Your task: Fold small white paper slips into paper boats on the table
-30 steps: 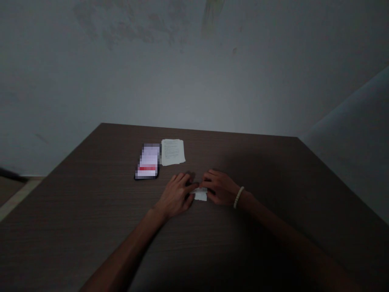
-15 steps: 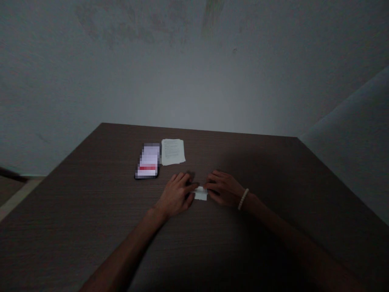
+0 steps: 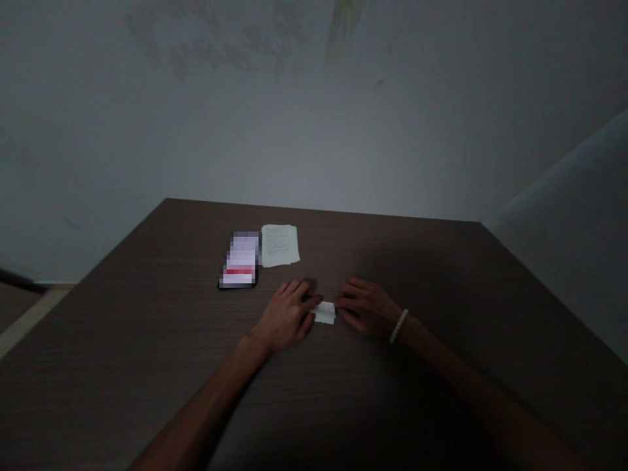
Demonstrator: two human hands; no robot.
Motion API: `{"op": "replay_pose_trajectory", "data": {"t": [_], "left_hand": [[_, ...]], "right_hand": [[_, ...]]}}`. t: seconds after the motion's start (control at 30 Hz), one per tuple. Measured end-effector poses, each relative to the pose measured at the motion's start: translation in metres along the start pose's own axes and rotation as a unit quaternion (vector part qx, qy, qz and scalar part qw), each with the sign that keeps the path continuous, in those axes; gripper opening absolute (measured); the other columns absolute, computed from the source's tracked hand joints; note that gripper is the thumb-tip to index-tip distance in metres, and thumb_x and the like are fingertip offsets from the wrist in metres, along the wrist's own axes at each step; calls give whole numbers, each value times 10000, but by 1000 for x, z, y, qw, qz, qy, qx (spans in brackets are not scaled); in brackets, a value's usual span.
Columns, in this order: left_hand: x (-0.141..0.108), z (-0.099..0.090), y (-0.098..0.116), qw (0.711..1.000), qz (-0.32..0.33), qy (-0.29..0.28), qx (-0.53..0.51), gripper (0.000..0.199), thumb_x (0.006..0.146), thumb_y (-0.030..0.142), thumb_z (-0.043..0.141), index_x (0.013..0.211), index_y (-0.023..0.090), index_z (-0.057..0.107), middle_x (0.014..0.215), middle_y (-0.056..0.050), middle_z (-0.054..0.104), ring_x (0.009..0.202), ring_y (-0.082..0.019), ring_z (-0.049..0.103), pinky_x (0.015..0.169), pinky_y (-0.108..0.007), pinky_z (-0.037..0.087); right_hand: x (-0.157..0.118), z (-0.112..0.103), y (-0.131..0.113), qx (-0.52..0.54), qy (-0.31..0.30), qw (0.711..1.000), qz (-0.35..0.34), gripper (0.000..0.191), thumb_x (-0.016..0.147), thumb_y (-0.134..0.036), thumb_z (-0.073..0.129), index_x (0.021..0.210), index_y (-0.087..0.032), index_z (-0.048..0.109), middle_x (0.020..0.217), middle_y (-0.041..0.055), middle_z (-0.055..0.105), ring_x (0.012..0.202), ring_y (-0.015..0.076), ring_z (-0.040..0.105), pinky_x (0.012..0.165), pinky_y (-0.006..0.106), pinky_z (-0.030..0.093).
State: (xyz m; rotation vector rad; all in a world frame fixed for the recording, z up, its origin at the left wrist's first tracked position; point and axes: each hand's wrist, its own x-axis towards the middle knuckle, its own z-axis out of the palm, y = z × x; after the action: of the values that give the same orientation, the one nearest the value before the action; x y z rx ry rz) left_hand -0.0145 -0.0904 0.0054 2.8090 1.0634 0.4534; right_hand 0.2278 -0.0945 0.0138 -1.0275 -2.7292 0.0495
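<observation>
A small piece of white printed paper point(image 3: 324, 313) lies on the dark wooden table between my two hands. My left hand point(image 3: 288, 315) rests at its left edge, with the index finger and thumb on the paper and the fingers apart. At the paper's right edge is my right hand point(image 3: 366, 306), its fingertips by the upper right corner and its fingers slightly spread. A bracelet of pale beads point(image 3: 399, 326) circles the right wrist.
Beyond my left hand, a stack of white printed papers point(image 3: 280, 246) lies beside a phone point(image 3: 240, 260) with a lit, blurred screen. The brown table point(image 3: 196, 222) meets a stained grey wall point(image 3: 314, 131) at its far edge.
My right hand has shifted slightly to the right, uncovering more of the small paper's right edge. The left hand has hardly moved.
</observation>
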Motion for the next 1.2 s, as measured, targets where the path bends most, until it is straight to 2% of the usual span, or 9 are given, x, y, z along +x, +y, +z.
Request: {"op": "replay_pose_trajectory", "data": {"t": [0.17, 0.43, 0.6, 0.83, 1.03, 1.2], "left_hand": [[2, -2, 2, 999, 34, -25, -4, 398, 850, 162, 514, 1238, 223, 580, 1244, -115, 485, 1081, -279, 441, 908, -440, 389], [3, -1, 3, 999, 34, -28, 20, 436, 836, 169, 541, 1266, 239, 556, 1201, -109, 498, 1073, -286, 446, 911, -451, 386], [2, -3, 2, 999, 16, -19, 41, 320, 849, 222, 551, 1164, 207, 611, 1205, -119, 500, 1074, -296, 440, 917, -453, 382], [0, -11, -6, 999, 11, -1, 51, 218, 894, 249, 499, 1018, 193, 669, 1053, -111, 538, 998, -279, 458, 852, -430, 389], [-2, -4, -10, 999, 14, 21, 34, 211, 899, 233, 497, 970, 186, 689, 989, -101, 555, 977, -263, 462, 842, -416, 388], [-2, 0, -13, 999, -1, 45, -10, 203, 905, 220, 492, 892, 189, 692, 963, -87, 568, 931, -238, 471, 815, -391, 402]], "right_hand": [[2, -3, -3, -2, -6, 1000, 3, 132, 896, -214, 538, 947, -195, 658, 910, 65, 584, 849, 193, 470, 752, 318, 398], [6, -5, -6, -8, -31, 999, 4, 163, 885, -182, 528, 999, -190, 645, 912, 68, 585, 868, 202, 471, 760, 324, 393], [4, -6, -6, -5, -38, 999, 10, 184, 892, -200, 532, 1035, -199, 648, 927, 67, 593, 896, 210, 473, 777, 329, 395], [3, -4, -4, 5, -28, 999, 15, 164, 893, -202, 541, 1006, -200, 660, 904, 66, 595, 890, 205, 480, 775, 321, 398], [2, -2, -4, 23, -16, 999, 23, 168, 877, -201, 554, 1009, -202, 657, 912, 61, 598, 887, 200, 490, 763, 316, 407], [2, 0, -7, 62, 9, 997, 42, 187, 841, -284, 629, 998, -186, 653, 945, 64, 596, 888, 195, 506, 767, 316, 426]]}}
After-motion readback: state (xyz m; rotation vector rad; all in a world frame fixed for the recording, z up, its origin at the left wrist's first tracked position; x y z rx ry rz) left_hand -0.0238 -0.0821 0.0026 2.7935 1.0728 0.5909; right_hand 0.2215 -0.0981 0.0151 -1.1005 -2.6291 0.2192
